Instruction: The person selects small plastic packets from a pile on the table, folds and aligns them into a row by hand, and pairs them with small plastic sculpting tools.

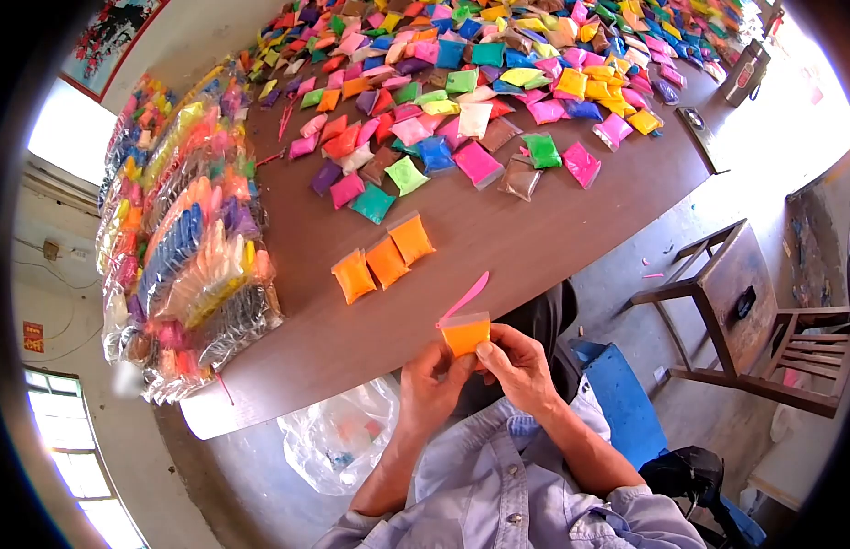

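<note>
Just past the table's near edge, my left hand and my right hand pinch a small clear packet of orange material between them, one at each side. The packet is held upright, its clear strip at the top. A bright pink flat plastic strip, shaped like a small knife, sticks up behind the packet; whether it lies on the table or is held I cannot tell. Farther up the table lie three similar orange packets, a left one, a middle one and a right one, in a slanting row.
A large heap of colourful packets covers the far part of the brown table. Bundled packets in clear bags are stacked at the left. A dark flask stands far right. A wooden chair and a clear plastic bag are below table level.
</note>
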Action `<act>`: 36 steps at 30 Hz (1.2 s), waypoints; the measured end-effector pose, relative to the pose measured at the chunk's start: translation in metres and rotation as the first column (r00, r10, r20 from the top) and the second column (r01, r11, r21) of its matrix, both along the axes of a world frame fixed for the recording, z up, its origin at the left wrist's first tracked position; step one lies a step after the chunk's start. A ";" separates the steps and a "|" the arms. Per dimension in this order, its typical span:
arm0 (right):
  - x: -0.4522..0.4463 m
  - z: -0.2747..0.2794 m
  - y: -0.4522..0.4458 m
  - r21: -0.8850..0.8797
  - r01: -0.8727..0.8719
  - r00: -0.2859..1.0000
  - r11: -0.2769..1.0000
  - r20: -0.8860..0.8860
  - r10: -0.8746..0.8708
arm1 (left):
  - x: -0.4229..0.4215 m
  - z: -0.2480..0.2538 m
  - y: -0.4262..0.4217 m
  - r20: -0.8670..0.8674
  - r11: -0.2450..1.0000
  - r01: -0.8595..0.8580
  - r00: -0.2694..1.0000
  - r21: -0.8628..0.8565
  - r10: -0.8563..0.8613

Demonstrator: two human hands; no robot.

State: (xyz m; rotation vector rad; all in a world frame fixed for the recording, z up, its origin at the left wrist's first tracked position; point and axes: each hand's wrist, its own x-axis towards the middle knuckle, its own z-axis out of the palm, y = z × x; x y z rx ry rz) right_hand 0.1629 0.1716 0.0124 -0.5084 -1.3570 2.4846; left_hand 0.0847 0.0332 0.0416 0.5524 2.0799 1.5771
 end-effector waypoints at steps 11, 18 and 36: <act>0.003 -0.018 0.003 0.225 -0.018 0.997 0.974 -0.074 0.035 | 0.002 -0.004 0.000 -0.016 0.998 -0.051 0.999 0.046 0.052; 0.006 -0.013 0.007 0.158 0.045 0.999 0.986 -0.029 -0.041 | 0.006 0.007 0.009 0.043 0.995 -0.078 0.996 0.057 0.076; -0.020 -0.002 0.084 0.774 0.287 0.900 0.564 -0.016 -0.436 | -0.044 -0.013 0.038 -0.721 0.910 -0.192 0.677 -0.367 -0.148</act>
